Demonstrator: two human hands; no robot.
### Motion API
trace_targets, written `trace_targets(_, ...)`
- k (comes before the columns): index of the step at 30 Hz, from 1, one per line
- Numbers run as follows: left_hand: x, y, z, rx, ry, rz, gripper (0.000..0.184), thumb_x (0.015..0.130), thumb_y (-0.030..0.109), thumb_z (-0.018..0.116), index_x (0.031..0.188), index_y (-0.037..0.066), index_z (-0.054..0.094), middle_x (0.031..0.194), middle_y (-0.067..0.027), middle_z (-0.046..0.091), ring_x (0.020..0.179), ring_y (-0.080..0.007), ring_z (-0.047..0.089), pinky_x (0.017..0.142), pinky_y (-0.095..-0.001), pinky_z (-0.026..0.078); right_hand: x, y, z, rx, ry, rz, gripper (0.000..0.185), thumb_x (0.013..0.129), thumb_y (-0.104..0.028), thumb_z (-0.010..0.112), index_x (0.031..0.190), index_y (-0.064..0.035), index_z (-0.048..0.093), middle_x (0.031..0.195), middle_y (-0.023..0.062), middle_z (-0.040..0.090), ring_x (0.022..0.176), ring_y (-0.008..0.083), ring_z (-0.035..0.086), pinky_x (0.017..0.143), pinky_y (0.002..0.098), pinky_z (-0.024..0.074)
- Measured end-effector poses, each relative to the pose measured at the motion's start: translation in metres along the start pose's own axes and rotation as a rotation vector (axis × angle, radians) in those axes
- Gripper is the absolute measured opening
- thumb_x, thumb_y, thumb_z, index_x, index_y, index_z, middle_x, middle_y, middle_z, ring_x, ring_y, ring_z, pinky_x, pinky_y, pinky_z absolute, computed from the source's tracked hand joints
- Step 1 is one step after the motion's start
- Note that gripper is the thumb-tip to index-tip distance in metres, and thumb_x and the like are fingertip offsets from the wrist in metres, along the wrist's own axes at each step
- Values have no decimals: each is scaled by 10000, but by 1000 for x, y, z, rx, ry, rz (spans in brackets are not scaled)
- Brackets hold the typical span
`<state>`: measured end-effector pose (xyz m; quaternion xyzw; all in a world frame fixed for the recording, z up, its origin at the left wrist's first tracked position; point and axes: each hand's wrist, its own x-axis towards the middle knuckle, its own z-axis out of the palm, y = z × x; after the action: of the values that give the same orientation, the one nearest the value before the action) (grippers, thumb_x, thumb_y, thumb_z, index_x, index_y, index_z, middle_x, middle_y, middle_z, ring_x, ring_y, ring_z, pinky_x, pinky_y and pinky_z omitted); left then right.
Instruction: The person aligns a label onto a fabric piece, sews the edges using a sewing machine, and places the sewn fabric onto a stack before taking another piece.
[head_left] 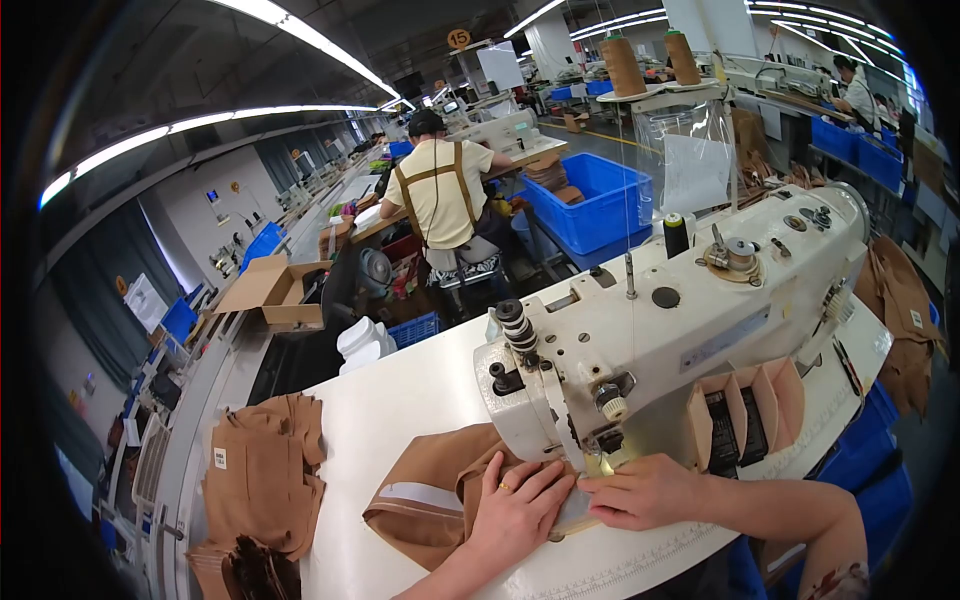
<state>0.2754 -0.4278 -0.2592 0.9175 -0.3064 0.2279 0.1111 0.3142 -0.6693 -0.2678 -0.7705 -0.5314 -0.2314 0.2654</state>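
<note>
A white sewing machine [640, 315] stands across the table, its lit needle area just beyond my hands. Brown fabric [425, 480] with a white strip [422, 496] lies bunched left of the needle. My left hand [520, 510] rests flat on the fabric's right part, fingers stretched out and a ring on one. Close to the presser foot, my right hand [640, 492] has its fingers curled and thumb and forefinger pinched together. Whatever is between those fingertips is too small to tell. The needle itself is hard to make out.
Stacked brown pieces [265, 470] hang over the table's left edge. A pink divided holder [745, 415] with black items stands right of the needle. Thread cones [623, 66] sit above the machine. Beyond are a blue bin [590, 205] and a seated person [440, 190].
</note>
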Motion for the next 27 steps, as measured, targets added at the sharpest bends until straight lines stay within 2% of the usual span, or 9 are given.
trace_targets(2, 2, -1, -1, -9, -4, 5, 319, 874, 156, 715, 1192, 180, 723, 1155, 21, 695, 1085, -215, 590, 1082, -530, 344, 0, 0, 0, -8, 8, 2, 117, 845, -213, 736, 874, -112, 684, 1073, -8, 741, 697, 145, 673, 566, 264, 542)
trace_targets(4, 1, -3, 2, -10, -31, -12, 344, 871, 157, 704, 1214, 174, 709, 1210, 7, 677, 1114, -219, 584, 1119, -565, 316, 0, 2, 1, -20, 23, 5, 122, 821, -232, 775, 861, -146, 698, 1075, -28, 755, 645, 132, 667, 556, 252, 526)
trace_targets(5, 0, -4, 3, -11, -45, -19, 356, 869, 158, 698, 1225, 171, 702, 1238, -1, 667, 1128, -221, 580, 1137, -582, 302, 0, 2, 2, -18, 22, 7, 120, 820, -230, 775, 860, -145, 699, 1072, -29, 756, 645, 130, 667, 555, 252, 526)
trace_targets(14, 6, -19, 5, -62, -29, -9, 329, 870, 155, 702, 1197, 191, 712, 1139, 31, 685, 1066, -224, 584, 1134, -579, 320, 0, 0, 1, -11, 1, 16, 110, 829, -216, 761, 862, -133, 697, 1067, -24, 753, 678, 129, 674, 560, 256, 534)
trace_targets(16, 7, -19, 4, -57, -27, -4, 324, 872, 155, 700, 1194, 187, 713, 1135, 30, 684, 1078, -223, 584, 1135, -578, 321, 0, -1, 2, 5, -8, 24, 106, 854, -206, 731, 870, -110, 689, 1058, -7, 745, 727, 138, 678, 582, 263, 549)
trace_targets(27, 4, -21, 5, -74, -3, -5, 303, 866, 158, 705, 1168, 167, 721, 1183, 11, 669, 1163, -233, 571, 1154, -579, 293, 4, -2, 2, -16, -22, 65, 170, 841, -211, 765, 959, -96, 724, 952, -6, 756, 679, 142, 695, 567, 268, 557)
